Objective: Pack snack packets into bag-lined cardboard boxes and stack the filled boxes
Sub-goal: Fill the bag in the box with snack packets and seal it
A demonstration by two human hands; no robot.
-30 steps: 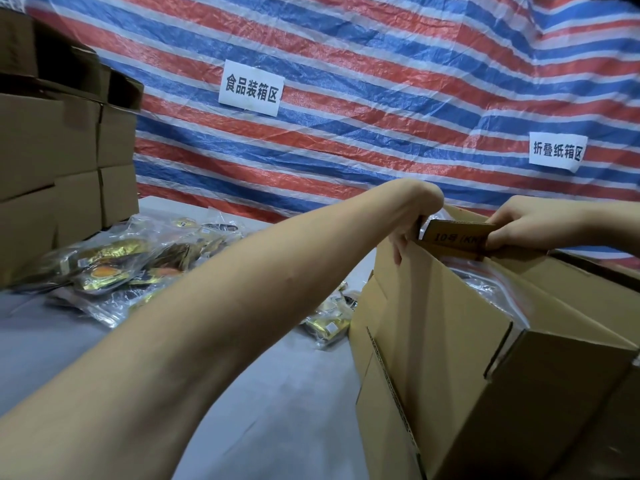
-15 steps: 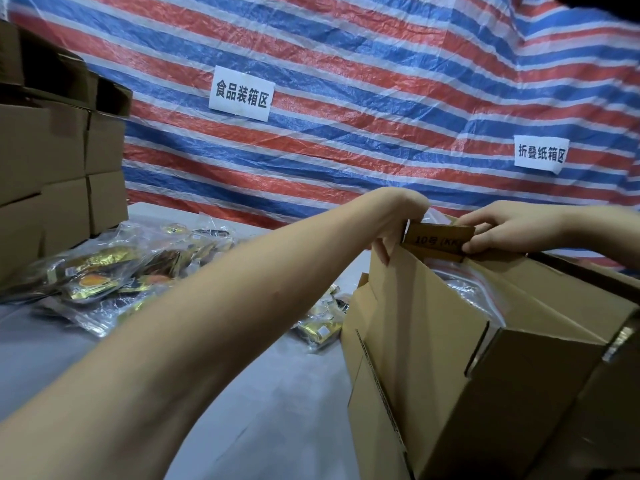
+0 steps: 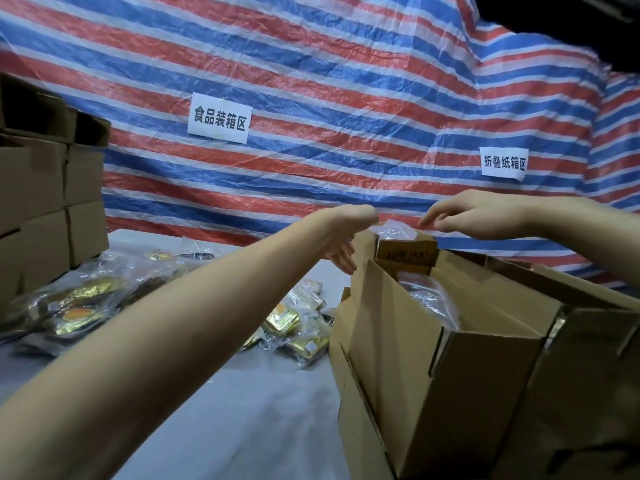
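Note:
An open cardboard box [image 3: 408, 368] stands at the right on the grey table, its flaps up and a clear bag [image 3: 429, 296] with packets inside it. The far flap [image 3: 407, 252] carries printed text. My left hand [image 3: 341, 252] hangs with straight fingers just left of the box's far corner, holding nothing. Above the far flap my right hand [image 3: 467, 216] hovers with relaxed fingers, clear of the flap. Snack packets [image 3: 291, 327] in clear wrappers lie on the table left of the box.
A larger heap of snack packets [image 3: 79, 306] lies at the left. Stacked cardboard boxes [image 3: 41, 209] rise at the far left. More cardboard [image 3: 588, 358] stands right of the open box. A striped tarp with two paper signs [image 3: 218, 119] closes off the back.
Both hands have let go of the far flap and lifted off it. The left hand drew back to the left, the right hand rose above the flap.

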